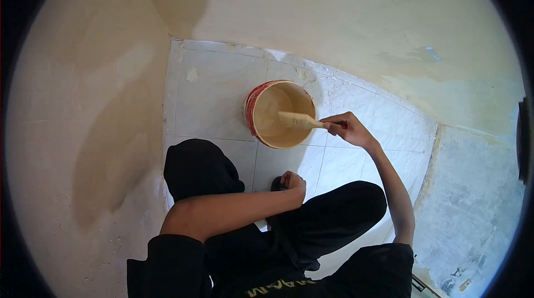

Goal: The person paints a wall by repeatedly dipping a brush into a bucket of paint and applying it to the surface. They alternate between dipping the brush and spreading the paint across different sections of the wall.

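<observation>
A paint brush (297, 120) coated in cream paint is held by its handle in my right hand (346, 128). Its bristles are over the opening of a round bucket (260, 103) with a red-stained outside. Cream-coloured paint (270, 111) lies inside the bucket, which stands on the tiled floor. My left hand (295, 183) is below the bucket, near my knees, with its fingers curled; whether anything is inside them is hidden.
White floor tiles (217, 86) with paint spots lie around the bucket. A cream wall (334, 14) rises beyond, another wall (83, 131) stands at the left, and a patchy grey wall (473, 198) at the right. My bent legs (339, 209) are close to the bucket.
</observation>
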### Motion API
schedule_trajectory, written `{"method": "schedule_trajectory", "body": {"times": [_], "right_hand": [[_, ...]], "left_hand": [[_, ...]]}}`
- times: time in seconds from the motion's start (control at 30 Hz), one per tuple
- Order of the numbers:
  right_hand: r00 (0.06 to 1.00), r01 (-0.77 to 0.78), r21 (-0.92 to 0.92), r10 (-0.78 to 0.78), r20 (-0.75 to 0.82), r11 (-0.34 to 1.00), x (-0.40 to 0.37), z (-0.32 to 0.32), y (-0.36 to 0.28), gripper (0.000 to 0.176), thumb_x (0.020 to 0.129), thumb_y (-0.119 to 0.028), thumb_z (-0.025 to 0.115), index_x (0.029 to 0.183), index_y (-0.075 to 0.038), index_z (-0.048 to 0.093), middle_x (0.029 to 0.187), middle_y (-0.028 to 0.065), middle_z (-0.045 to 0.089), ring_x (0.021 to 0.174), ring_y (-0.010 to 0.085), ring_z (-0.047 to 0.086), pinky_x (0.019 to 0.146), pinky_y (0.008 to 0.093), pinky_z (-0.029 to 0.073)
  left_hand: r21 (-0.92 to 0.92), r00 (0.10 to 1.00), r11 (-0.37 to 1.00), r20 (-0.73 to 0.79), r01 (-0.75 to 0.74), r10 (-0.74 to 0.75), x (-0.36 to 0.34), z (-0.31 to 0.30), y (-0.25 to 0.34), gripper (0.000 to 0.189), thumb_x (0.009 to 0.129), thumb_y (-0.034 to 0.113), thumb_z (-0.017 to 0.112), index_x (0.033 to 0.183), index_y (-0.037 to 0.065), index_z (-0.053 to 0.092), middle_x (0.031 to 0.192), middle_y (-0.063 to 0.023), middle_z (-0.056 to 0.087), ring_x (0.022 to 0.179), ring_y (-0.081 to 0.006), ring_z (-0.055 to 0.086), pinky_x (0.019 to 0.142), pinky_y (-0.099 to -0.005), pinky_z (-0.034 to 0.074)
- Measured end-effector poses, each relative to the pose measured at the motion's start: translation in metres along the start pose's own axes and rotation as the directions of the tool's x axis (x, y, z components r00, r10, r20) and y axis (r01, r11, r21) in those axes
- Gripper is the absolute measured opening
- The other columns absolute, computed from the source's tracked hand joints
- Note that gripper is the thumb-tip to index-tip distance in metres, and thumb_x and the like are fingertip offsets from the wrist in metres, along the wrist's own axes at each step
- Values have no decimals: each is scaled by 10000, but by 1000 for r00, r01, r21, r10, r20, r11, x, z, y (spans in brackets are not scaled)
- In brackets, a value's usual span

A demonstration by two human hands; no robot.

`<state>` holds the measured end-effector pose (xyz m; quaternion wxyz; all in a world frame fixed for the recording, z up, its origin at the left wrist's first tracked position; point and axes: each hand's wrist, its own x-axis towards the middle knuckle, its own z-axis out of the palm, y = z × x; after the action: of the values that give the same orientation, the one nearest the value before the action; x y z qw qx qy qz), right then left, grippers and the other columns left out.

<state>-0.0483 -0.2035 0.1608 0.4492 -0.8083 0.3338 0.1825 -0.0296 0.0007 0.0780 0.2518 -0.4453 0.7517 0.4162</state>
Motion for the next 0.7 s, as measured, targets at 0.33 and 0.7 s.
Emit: {"method": "schedule_trajectory", "body": {"times": [0.33, 0.7], "right_hand": [[993, -28, 618, -51, 110, 786, -11, 6, 34, 289, 915, -218, 470, 845, 11, 633, 536, -37, 400, 466, 47, 321, 421, 211, 236], [909, -95, 905, -334, 249, 415, -14, 8, 39, 326, 931, -314, 465, 828, -8, 515, 482, -81, 314, 376, 15, 255, 377, 195, 205]], "left_hand": [[56, 1000, 998, 17, -22, 21, 6, -17, -1, 244, 669, 148, 723, 901, 88, 674, 826, -55, 660, 722, -215, 622, 519, -417, 458], [45, 998, 999, -57, 9, -6, 52, 22, -1, 273, 599, 194, 761, 849, 111, 690, 843, -26, 675, 708, -209, 634, 500, -416, 467]]}}
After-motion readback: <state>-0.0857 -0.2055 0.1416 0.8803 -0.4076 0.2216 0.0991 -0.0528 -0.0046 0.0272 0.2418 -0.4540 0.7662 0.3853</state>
